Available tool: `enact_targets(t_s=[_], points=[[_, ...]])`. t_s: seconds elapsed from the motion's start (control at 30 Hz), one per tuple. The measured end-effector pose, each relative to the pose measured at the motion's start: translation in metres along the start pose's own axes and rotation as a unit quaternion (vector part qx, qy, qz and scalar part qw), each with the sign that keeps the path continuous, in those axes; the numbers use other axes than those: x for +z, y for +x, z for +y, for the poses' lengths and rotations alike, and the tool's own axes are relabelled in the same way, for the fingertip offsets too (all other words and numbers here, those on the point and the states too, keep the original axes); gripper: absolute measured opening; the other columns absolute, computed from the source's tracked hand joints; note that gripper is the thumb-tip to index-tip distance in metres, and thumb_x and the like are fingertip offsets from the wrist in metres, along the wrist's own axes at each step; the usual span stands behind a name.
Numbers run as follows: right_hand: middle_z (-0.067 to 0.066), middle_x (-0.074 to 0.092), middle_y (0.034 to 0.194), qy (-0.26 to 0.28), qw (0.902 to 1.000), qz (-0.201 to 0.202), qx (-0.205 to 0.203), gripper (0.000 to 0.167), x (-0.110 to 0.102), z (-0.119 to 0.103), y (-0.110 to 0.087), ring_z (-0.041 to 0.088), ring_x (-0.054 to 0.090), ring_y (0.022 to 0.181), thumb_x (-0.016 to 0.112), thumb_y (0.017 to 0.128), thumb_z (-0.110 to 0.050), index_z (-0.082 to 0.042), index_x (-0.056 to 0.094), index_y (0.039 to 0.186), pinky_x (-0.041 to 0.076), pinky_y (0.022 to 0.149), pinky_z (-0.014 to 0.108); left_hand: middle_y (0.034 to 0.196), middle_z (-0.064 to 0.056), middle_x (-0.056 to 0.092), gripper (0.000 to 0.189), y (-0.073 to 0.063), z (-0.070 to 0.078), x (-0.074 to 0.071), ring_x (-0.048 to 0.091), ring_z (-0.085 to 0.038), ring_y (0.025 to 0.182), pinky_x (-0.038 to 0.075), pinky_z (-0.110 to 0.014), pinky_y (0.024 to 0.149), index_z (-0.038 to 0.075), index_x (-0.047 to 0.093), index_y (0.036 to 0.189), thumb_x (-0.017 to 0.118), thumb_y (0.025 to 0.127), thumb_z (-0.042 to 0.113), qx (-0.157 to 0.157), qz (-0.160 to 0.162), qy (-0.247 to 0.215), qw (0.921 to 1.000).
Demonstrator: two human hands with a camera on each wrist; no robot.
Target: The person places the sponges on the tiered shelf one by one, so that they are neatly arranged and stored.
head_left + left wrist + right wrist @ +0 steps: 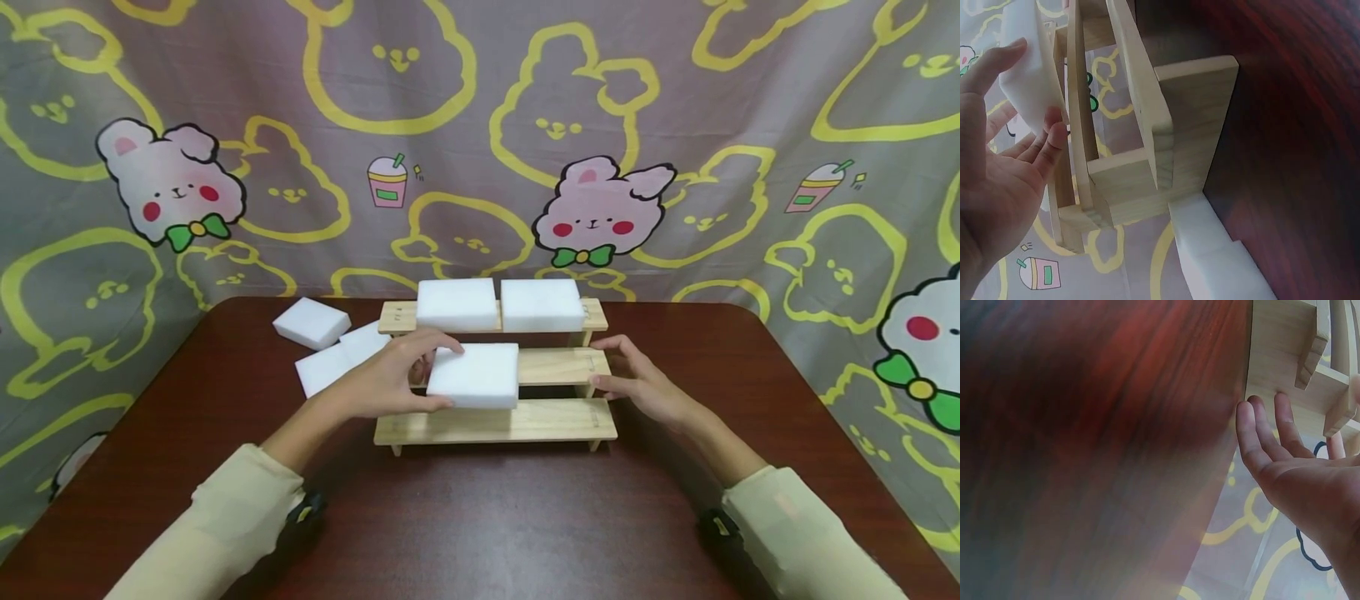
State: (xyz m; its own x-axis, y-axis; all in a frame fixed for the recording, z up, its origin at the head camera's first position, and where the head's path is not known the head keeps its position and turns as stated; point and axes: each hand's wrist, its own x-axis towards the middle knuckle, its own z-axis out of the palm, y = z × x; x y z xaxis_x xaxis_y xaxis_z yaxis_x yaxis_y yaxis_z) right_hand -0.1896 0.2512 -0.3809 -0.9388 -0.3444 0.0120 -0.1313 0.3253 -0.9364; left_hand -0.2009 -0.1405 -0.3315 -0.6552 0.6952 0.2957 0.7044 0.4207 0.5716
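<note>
Two blocks (457, 302) are already on the top step (397, 315), beyond left fingers (431, 337) clamped on a third block (474, 375); right fingers (617, 384), apart, are beside the rack (495, 423); leftward, other blocks (310, 322) seem to remain.

Matt foam block (474, 375), wooden rack (495, 423)

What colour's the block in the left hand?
The block is plain white; the head view shows it best.
</note>
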Motion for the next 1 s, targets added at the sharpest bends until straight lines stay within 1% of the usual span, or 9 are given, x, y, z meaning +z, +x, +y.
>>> enact_targets(t_s=[0.07,0.23,0.3,0.47,0.53,0.73,0.87,1.0], points=[[0.030,0.049,0.136,0.000,1.0000,0.000,0.000,0.051,0.000,0.000,0.000,0.027,0.055,0.113,0.063,0.101,-0.008,0.002,0.037,0.143,0.056,0.085,0.039,0.103,-0.004,0.060,0.060,0.002,0.001,0.002,0.059,-0.020,0.075,0.053,-0.031,0.066,0.005,0.062,0.129,0.092,0.078,0.015,-0.001,0.003,-0.003,1.0000],[0.030,0.049,0.136,-0.003,1.0000,-0.001,0.002,0.051,0.000,0.000,0.000,0.027,0.056,0.113,0.063,0.101,-0.009,0.002,0.037,0.143,0.056,0.085,0.038,0.118,-0.009,0.063,0.060,0.006,0.003,0.008,0.061,-0.014,0.078,0.057,-0.029,0.069,0.004,0.063,0.129,0.092,0.077,0.012,0.000,0.010,-0.008,0.9999],[0.030,0.049,0.136,-0.003,1.0000,-0.001,0.003,0.051,0.000,0.000,0.000,0.028,0.056,0.113,0.063,0.101,-0.009,0.002,0.037,0.143,0.056,0.085,0.038,0.120,-0.010,0.062,0.060,0.008,0.004,0.010,0.061,-0.012,0.079,0.056,-0.028,0.069,0.004,0.063,0.129,0.092,0.077,0.013,-0.003,0.007,-0.010,0.9999],[0.030,0.048,0.138,-0.001,1.0000,-0.002,0.001,0.051,0.000,0.001,0.000,0.028,0.055,0.114,0.062,0.101,-0.009,0.002,0.036,0.144,0.056,0.085,0.038,0.126,-0.014,0.059,0.059,0.014,0.007,0.016,0.060,-0.015,0.080,0.056,-0.027,0.069,0.003,0.063,0.130,0.091,0.079,0.011,0.003,0.000,-0.028,0.9996],[0.031,0.048,0.138,0.000,1.0000,-0.003,0.000,0.051,0.000,0.001,0.000,0.027,0.055,0.114,0.062,0.101,-0.009,0.003,0.036,0.144,0.056,0.085,0.038,0.126,-0.016,0.059,0.059,0.016,0.008,0.019,0.061,-0.016,0.081,0.056,-0.027,0.069,0.002,0.062,0.130,0.090,0.079,0.010,0.005,-0.001,-0.039,0.9992],[0.031,0.047,0.138,0.004,1.0000,-0.005,0.000,0.051,0.000,0.000,0.000,0.026,0.057,0.111,0.062,0.101,-0.008,0.003,0.036,0.143,0.056,0.084,0.037,0.122,-0.015,0.058,0.059,0.023,0.013,0.026,0.060,-0.018,0.080,0.056,-0.027,0.070,0.001,0.062,0.131,0.089,0.079,0.008,-0.001,-0.007,-0.058,0.9983],[0.031,0.047,0.139,0.001,1.0000,-0.006,0.004,0.052,0.000,-0.001,0.000,0.027,0.056,0.112,0.062,0.101,-0.009,0.002,0.035,0.144,0.056,0.085,0.038,0.119,-0.014,0.059,0.058,0.029,0.016,0.032,0.061,-0.018,0.079,0.056,-0.027,0.070,0.000,0.063,0.129,0.089,0.079,0.009,0.002,0.001,-0.046,0.9989],[0.030,0.047,0.139,0.000,1.0000,-0.005,0.008,0.052,0.000,-0.001,0.000,0.027,0.056,0.112,0.062,0.101,-0.010,0.001,0.035,0.145,0.056,0.086,0.038,0.113,-0.012,0.061,0.057,0.034,0.018,0.037,0.061,-0.019,0.078,0.054,-0.026,0.070,0.000,0.063,0.127,0.090,0.079,0.011,0.006,0.012,-0.026,0.9996]])
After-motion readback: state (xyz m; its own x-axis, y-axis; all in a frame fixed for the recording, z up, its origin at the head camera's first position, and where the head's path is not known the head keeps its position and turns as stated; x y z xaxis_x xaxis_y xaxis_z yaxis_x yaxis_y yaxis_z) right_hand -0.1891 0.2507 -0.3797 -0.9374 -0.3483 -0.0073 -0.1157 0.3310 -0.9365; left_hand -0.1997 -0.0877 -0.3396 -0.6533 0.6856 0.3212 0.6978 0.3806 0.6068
